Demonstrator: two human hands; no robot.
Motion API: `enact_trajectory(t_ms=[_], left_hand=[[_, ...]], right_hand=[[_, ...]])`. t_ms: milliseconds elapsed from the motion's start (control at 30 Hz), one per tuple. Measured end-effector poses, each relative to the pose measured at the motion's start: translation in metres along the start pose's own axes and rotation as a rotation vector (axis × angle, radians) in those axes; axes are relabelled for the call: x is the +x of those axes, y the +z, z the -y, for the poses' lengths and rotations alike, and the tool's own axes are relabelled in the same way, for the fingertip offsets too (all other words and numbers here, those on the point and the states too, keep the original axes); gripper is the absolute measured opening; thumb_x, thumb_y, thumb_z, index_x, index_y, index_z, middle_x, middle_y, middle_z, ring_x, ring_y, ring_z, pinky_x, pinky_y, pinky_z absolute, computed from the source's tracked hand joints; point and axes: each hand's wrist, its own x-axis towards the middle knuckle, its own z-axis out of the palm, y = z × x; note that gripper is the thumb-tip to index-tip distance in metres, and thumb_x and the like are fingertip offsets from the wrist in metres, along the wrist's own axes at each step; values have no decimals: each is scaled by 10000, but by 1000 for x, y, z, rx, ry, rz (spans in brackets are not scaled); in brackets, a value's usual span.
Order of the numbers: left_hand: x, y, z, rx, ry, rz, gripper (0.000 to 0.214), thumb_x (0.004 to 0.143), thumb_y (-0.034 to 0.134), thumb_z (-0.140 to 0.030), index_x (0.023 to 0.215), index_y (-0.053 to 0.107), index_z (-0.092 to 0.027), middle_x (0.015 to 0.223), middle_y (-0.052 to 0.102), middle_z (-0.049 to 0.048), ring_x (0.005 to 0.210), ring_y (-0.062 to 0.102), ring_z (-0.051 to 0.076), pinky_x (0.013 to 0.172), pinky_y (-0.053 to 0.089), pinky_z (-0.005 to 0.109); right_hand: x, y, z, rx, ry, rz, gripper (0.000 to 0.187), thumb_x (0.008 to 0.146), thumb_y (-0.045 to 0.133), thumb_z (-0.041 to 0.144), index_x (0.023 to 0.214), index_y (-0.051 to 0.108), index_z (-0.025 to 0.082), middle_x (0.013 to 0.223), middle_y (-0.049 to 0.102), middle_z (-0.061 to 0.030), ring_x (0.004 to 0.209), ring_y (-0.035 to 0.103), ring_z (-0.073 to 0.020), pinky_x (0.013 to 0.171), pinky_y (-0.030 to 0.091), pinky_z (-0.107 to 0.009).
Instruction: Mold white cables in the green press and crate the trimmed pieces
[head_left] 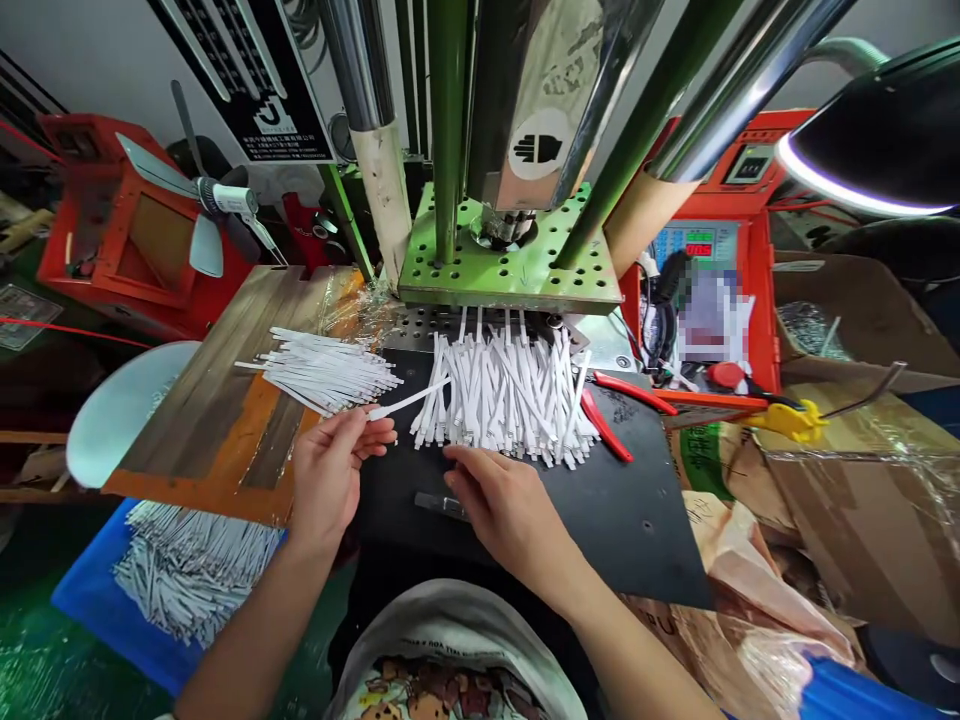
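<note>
My left hand [330, 468] pinches one white strip [409, 400] by its near end; the strip points up and right toward a big loose pile of white strips [506, 398] on the black mat [637, 500]. A second, neater pile of white strips [326, 370] lies on the wooden board [217, 420] just above the left hand. My right hand [499, 505] rests palm down on the mat, fingers curled at the near edge of the big pile, beside a small dark flat bar [439, 503]. Whether it holds anything is hidden.
A green perforated press plate [510, 265] with steel columns hangs over the back of the mat. Red-handled pliers [615, 410] lie right of the big pile. A blue bin [180, 580] of white strips sits low left. Cardboard boxes [862, 470] crowd the right; a fan [206, 200] stands back left.
</note>
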Motion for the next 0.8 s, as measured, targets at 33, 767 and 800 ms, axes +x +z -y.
enact_trajectory(t_ms=[33, 767, 800], left_hand=[[-3, -1, 1, -3, 6, 1, 388, 645, 864, -446, 854, 753, -138, 749, 748, 81, 661, 718, 188, 571, 554, 222], [66, -97, -1, 1476, 919, 378, 163, 950, 509, -175, 972, 668, -197, 964, 663, 77, 953, 606, 242, 847, 473, 377], [73, -105, -1, 1436, 926, 383, 153, 945, 512, -190, 966, 662, -211, 964, 665, 66, 952, 605, 242, 850, 468, 378]], right_hand=[[4, 1, 3, 57, -15, -4, 255, 993, 469, 184, 1208, 604, 162, 917, 716, -65, 730, 671, -171, 666, 467, -264], [26, -73, -62, -164, 120, -21, 480, 952, 459, 332, 1381, 496, 120, 640, 560, 27, 540, 490, -139, 544, 392, -254], [20, -77, -64, -145, 135, -19, 532, 960, 448, 322, 1449, 414, 116, 655, 575, 28, 552, 499, -141, 558, 406, -253]])
